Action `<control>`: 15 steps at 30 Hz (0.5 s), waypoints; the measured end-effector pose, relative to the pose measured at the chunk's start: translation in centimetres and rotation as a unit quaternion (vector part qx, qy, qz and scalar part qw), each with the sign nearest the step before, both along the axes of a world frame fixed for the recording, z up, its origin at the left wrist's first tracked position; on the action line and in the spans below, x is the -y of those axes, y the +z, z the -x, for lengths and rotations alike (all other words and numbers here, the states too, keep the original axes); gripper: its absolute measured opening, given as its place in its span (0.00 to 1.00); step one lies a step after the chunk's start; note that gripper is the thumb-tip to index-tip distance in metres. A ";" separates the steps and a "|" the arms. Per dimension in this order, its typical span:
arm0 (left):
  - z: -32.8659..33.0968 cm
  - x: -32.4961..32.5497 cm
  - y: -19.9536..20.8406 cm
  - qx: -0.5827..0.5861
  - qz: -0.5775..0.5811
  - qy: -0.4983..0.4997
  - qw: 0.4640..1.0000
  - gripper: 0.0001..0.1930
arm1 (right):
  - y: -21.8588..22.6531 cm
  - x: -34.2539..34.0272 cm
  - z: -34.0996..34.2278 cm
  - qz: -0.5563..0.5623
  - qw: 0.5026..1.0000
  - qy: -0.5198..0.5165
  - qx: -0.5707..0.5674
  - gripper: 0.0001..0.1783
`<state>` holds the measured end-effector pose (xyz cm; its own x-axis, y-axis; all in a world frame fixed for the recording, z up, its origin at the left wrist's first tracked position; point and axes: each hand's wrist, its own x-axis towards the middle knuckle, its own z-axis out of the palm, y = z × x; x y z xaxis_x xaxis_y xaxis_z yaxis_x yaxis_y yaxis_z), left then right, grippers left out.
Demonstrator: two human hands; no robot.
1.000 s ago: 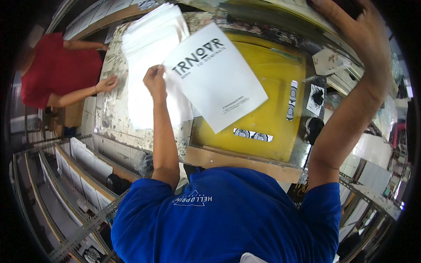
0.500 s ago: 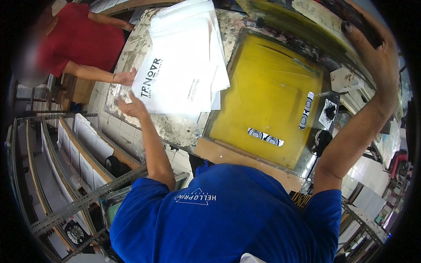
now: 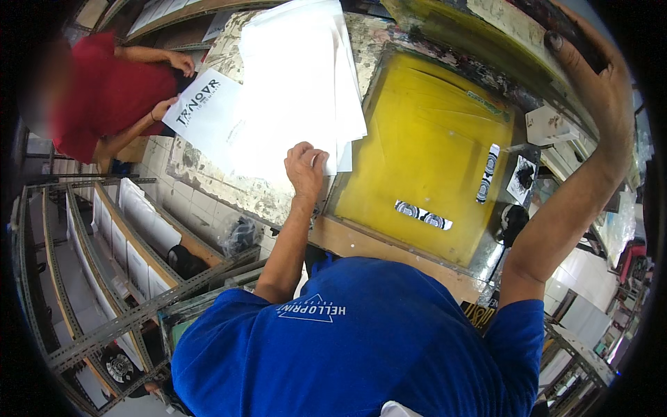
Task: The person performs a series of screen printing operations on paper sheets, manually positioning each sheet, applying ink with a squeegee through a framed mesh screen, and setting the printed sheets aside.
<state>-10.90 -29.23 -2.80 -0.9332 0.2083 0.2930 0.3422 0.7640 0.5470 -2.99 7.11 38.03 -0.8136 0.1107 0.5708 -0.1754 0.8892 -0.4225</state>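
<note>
A stack of blank white sheets (image 3: 299, 90) lies on the worn tabletop (image 3: 229, 191) in the upper middle of the frame, just left of a yellow printing platen (image 3: 424, 146). The left hand (image 3: 306, 167) rests at the near edge of that stack, fingers curled down onto the lowest sheets, apparently pinching or pressing one; whether a sheet is actually gripped cannot be told. The right hand (image 3: 590, 76) is raised at the upper right of the frame, fingers wrapped around the dark edge of a lifted screen frame (image 3: 556, 28), holding it up clear of the platen.

The platen surface is bare, showing only strips of patterned tape (image 3: 424, 215) near its lower edge, so no sheet is in place for printing at this point. At the upper left, a printed sheet (image 3: 201, 111) with dark lettering is in the hands of a co-worker in a red top (image 3: 104, 97), well apart from the platen.

Judging from this, one print is done and handed off, and a fresh sheet has yet to be laid on the platen. In the lower left, a metal rack (image 3: 118, 278) holds more white sheets on its shelves, seemingly finished ones set out to dry.
</note>
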 end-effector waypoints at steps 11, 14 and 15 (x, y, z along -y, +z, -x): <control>1.2 -0.6 1.6 0.065 -0.245 0.023 0.967 0.07 | 0.2 0.6 0.0 0.000 1.000 0.006 -0.005 0.29; 1.4 -1.9 5.1 0.106 -0.267 -0.048 0.957 0.03 | -0.6 0.5 -0.2 -0.023 0.998 0.011 -0.049 0.31; 1.1 -2.6 5.8 0.130 -0.259 -0.096 0.952 0.04 | -0.7 0.4 -0.3 -0.018 0.999 0.011 -0.048 0.32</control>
<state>-12.03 -26.61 3.02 -0.9475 0.2729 0.1666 0.2494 0.3048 0.9192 -2.70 6.72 37.34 -0.7564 0.0703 0.6503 -0.2341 0.8993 -0.3695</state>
